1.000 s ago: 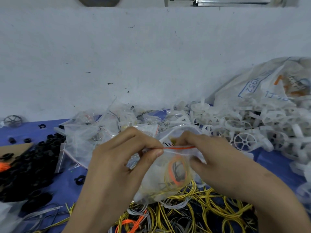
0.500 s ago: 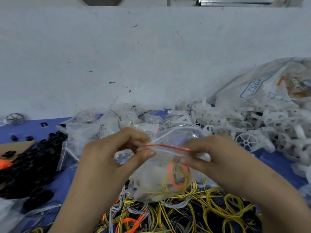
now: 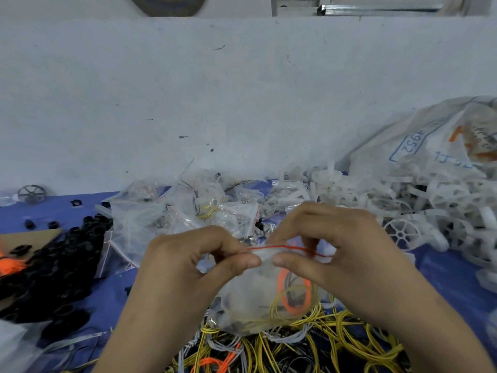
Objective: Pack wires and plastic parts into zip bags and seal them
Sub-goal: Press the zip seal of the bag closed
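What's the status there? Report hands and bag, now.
Left hand and right hand pinch the zip bag at its red seal strip. Orange and yellow wires inside, bag over the loose wire pile. Nothing in the way.

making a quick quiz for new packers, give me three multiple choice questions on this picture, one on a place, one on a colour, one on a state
1. The zip bag is:
A. pinched at its top by the left hand and the right hand
B. lying untouched
C. held by one hand alone

2. Its seal strip is:
A. blue
B. red
C. green

3. The pile of black parts lies:
A. on the right
B. inside the bag
C. on the left

Answers:
1 A, since the thumb and fingers of both hands pinch the top edge.
2 B, since a red line runs along the bag's top.
3 C, since the black heap sits left of the left hand.
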Demonstrator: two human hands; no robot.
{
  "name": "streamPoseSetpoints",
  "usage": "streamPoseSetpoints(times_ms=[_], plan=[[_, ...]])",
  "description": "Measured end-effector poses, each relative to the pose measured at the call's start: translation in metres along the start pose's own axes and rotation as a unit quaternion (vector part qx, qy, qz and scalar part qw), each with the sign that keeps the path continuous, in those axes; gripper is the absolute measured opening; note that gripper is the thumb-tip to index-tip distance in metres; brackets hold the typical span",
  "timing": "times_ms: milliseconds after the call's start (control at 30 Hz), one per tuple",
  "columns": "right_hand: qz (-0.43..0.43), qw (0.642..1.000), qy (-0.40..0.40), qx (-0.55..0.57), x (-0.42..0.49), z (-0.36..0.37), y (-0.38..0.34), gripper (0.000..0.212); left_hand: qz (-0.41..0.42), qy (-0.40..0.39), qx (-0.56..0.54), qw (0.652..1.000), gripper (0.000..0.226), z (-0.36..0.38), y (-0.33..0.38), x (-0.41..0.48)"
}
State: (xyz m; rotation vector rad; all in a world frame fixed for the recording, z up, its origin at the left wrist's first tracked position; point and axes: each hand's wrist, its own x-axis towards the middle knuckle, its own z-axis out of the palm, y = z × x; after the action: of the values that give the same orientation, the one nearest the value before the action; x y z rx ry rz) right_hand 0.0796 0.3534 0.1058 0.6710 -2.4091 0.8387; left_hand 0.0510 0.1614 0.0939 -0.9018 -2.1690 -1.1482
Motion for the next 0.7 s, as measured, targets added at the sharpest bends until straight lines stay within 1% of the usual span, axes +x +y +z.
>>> streamPoseSetpoints(times_ms=[33, 100, 167, 233, 300, 400, 533, 700], plan=[[0.000, 1.000, -0.003, 0.005, 0.000, 0.000, 0.000, 0.006, -0.003, -0.001, -0.007, 1.000, 0.019, 0.000, 0.000, 0.000], [-0.004, 1.000, -0.005, 0.008, -0.001, -0.001, 0.000, 0.009, -0.005, -0.006, -0.019, 1.000, 0.022, 0.001, -0.001, 0.000], [-0.020, 1.000, -0.006, -0.011, -0.001, 0.000, -0.001, 0.010, 0.013, -0.017, -0.008, 1.000, 0.026, 0.002, -0.002, -0.001], [-0.042, 0.998, 0.004, -0.039, -0.002, 0.001, -0.003, 0.008, 0.026, -0.029, -0.003, 0.999, 0.026, 0.002, -0.003, -0.001], [-0.062, 0.996, 0.020, -0.067, -0.001, 0.004, -0.004, 0.006, 0.023, -0.039, -0.016, 0.999, 0.027, 0.002, -0.004, -0.001], [-0.084, 0.990, 0.042, -0.103, 0.000, 0.009, -0.005, 0.007, 0.025, -0.036, -0.017, 0.999, 0.028, 0.002, -0.005, -0.002], [-0.099, 0.987, 0.066, -0.107, 0.001, 0.014, -0.005, 0.003, 0.031, -0.026, -0.007, 0.999, 0.027, 0.003, -0.007, 0.000], [-0.096, 0.987, 0.072, -0.103, 0.002, 0.013, -0.004, 0.004, 0.066, -0.045, 0.020, 0.997, 0.023, 0.002, -0.004, 0.001]])
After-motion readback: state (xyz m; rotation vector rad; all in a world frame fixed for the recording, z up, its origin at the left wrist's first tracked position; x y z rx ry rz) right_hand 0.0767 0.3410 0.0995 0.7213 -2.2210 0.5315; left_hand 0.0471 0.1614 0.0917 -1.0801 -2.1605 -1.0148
